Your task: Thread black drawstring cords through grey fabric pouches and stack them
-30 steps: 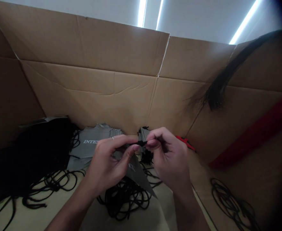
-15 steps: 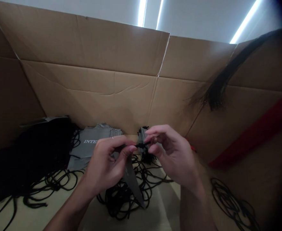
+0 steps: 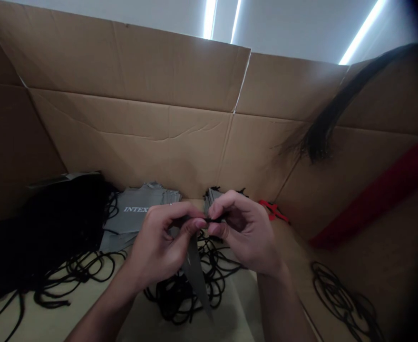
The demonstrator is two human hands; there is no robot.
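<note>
My left hand [image 3: 160,242] pinches a black cord [image 3: 209,220] between thumb and forefinger. Meeting it from the right, my right hand [image 3: 247,232] is closed on the same short stretch of cord, its thumb and fingertips almost touching the left ones. Below my left hand hangs a thin grey sheet-like piece [image 3: 197,280], seen nearly edge-on; how it joins the cord is hidden by the fingers. Loose black cords [image 3: 173,301] lie tangled underneath. Behind my left hand is a stack of grey flat pieces [image 3: 130,218] with white lettering that begins "INTEX".
A large black heap [image 3: 44,232] with trailing cords fills the left. Behind my right hand stands a smaller grey bundle [image 3: 212,194], beside a red object [image 3: 273,210]. Cardboard walls [image 3: 140,118] enclose the area. More black cord [image 3: 337,294] lies coiled at right.
My right hand has moved left and slightly down, closing its fingertips on the cord next to my left thumb. More of the red object now shows. My left hand stays nearly still.
</note>
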